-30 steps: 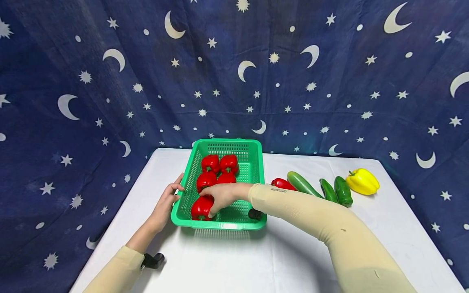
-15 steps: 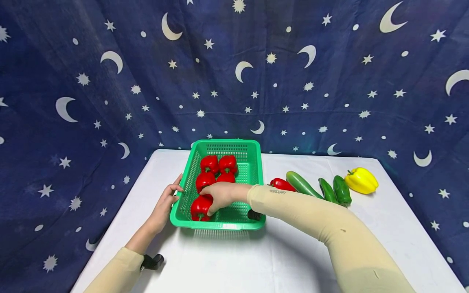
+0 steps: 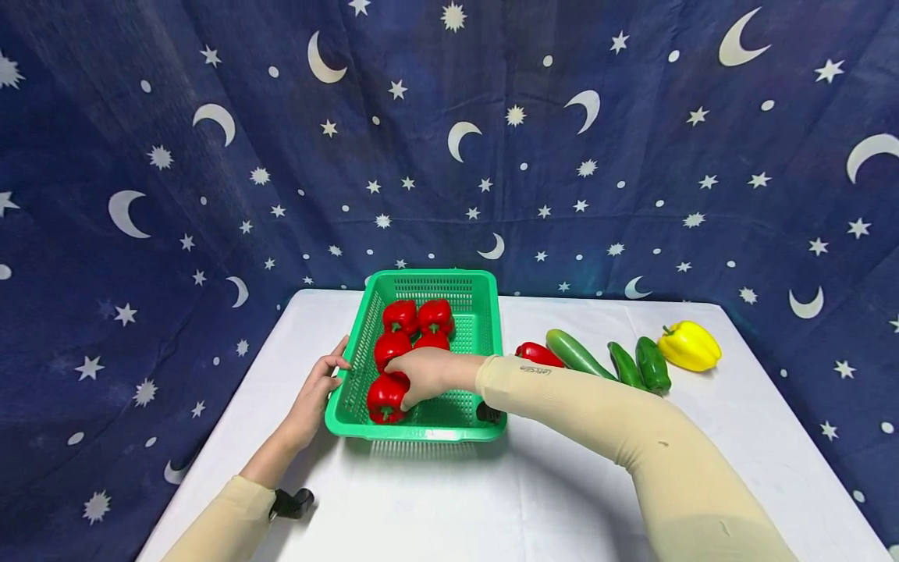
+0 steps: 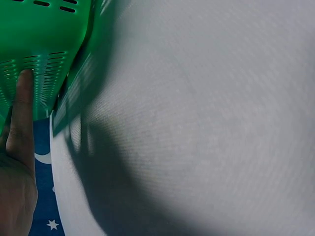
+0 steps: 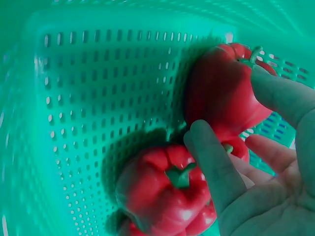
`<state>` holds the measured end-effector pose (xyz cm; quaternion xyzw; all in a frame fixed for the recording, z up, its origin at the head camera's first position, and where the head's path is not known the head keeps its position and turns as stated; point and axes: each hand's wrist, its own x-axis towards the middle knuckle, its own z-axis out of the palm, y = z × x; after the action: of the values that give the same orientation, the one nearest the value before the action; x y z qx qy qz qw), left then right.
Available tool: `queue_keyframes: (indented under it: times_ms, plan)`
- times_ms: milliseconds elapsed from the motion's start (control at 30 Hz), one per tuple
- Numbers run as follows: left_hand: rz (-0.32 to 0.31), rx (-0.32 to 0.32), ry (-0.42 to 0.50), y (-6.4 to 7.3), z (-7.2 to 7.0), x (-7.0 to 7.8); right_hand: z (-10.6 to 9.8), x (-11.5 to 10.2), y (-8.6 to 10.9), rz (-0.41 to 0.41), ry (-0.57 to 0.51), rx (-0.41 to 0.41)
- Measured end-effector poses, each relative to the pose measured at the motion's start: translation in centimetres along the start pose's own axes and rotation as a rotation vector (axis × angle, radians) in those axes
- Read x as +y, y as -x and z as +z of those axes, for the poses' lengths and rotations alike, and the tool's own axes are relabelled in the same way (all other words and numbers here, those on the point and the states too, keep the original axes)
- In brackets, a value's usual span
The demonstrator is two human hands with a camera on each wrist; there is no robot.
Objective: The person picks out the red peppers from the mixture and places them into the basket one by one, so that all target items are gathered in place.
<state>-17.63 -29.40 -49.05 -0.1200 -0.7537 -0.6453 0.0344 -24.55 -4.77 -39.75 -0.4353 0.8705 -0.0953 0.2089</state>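
A green perforated basket [image 3: 414, 432] stands on the table with several red bell peppers inside. My right hand [image 3: 421, 375] reaches into it and holds the nearest red bell pepper [image 3: 385, 402] at the basket's front left. In the right wrist view the thumb lies against this pepper [image 5: 221, 93] near its stem, with the fingers on its other side. Another red bell pepper [image 5: 165, 189] sits close to the index fingertip. My left hand [image 3: 309, 402] touches the basket's left side. In the left wrist view a straight finger [image 4: 22, 105] rests along the outer wall [image 4: 42, 32].
Right of the basket lie a red bell pepper [image 3: 539, 353], partly behind the right sleeve, a long green cucumber [image 3: 577, 353], two dark green peppers [image 3: 653, 365] and a yellow bell pepper [image 3: 690, 346]. A blue star-and-moon cloth [image 3: 449, 156] hangs behind the white table [image 3: 421, 507].
The head view has shifted slightly. Both hands, the basket and the peppers keep the same places relative to each other.
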Motion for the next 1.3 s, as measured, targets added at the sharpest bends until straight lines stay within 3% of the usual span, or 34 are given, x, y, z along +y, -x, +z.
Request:
queue_keyframes:
  times_ms: [667, 1000, 1300]
  plan:
    - [0.014, -0.008, 0.022, 0.0, -0.1, -0.2, -2.3, 2.0, 2.5, -0.123, -0.208, 0.045]
    - [0.007, -0.013, 0.025, 0.1, -0.1, -0.3, -3.2, 2.8, 4.0, -0.104, -0.274, 0.087]
    - [0.009, -0.015, 0.031, 0.0, -0.3, -0.4, -4.7, 5.0, 6.9, -0.035, -0.339, 0.188]
